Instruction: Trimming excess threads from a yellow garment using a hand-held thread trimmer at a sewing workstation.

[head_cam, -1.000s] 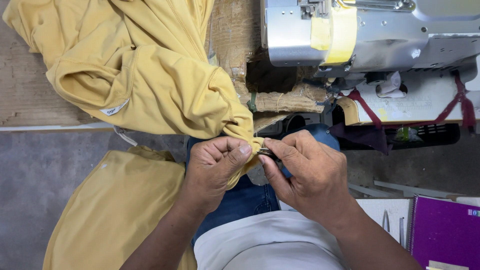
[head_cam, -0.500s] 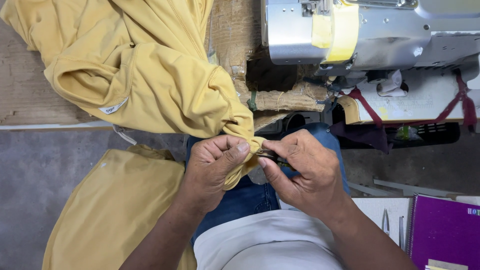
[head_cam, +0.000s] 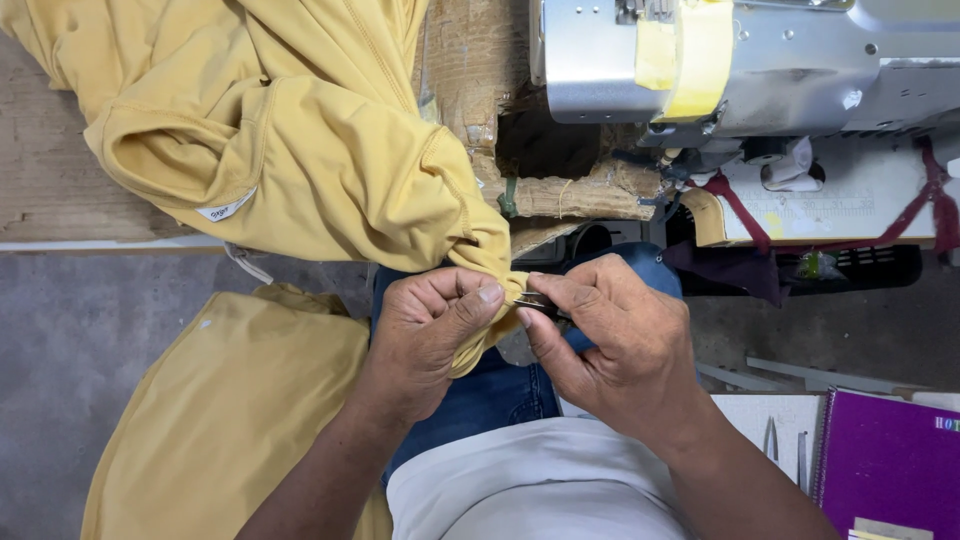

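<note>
Pinching a bunched corner of the mustard-yellow knit garment (head_cam: 330, 170), the left hand (head_cam: 435, 325) keeps its grip closed on the cloth. Directly to its right, touching that corner, the right hand (head_cam: 610, 345) is closed on small metal thread snips (head_cam: 537, 303), blades pointing left toward the pinch.

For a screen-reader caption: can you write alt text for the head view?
Seen from above, a seated person's left hand pinches a bunched edge of a yellow garment while the right hand works a small metal tool against it. A grey sewing machine sits on the bench ahead, and a purple notebook lies at lower right.
</note>
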